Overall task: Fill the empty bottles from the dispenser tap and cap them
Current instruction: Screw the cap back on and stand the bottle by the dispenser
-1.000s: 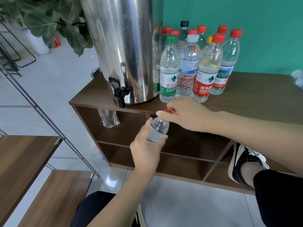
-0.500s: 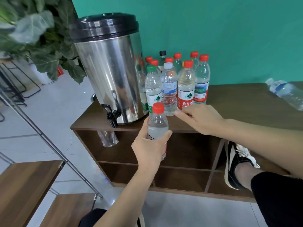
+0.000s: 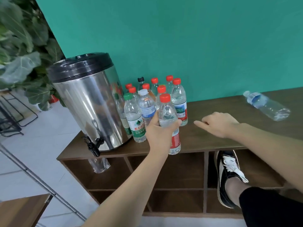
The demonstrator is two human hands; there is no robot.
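A tall cylindrical stainless-steel dispenser (image 3: 89,105) with a black lid stood at the left end of a dark brown wooden shelf unit (image 3: 213,138), its black tap (image 3: 93,145) jutting over the front edge; its contents could not be seen. A crumpled clear plastic bag (image 3: 99,165) hung in the cubby below the tap. Just right of the dispenser stood a cluster of capped clear plastic bottles (image 3: 147,102), mostly red-capped, one green, one white, one black, holding clear liquid. Far right of the dispenser, an uncapped-looking clear bottle with a blue label (image 3: 265,105) lay on its side. The clear red-capped bottle with a red label (image 3: 168,118), filled and upright, sat at the cluster's front, its base near the shelf's front edge. The left hand (image 3: 159,133) was wrapped around its middle. The right hand (image 3: 218,123) hovered over the shelf top right of it, fingers loosely curled, holding nothing.
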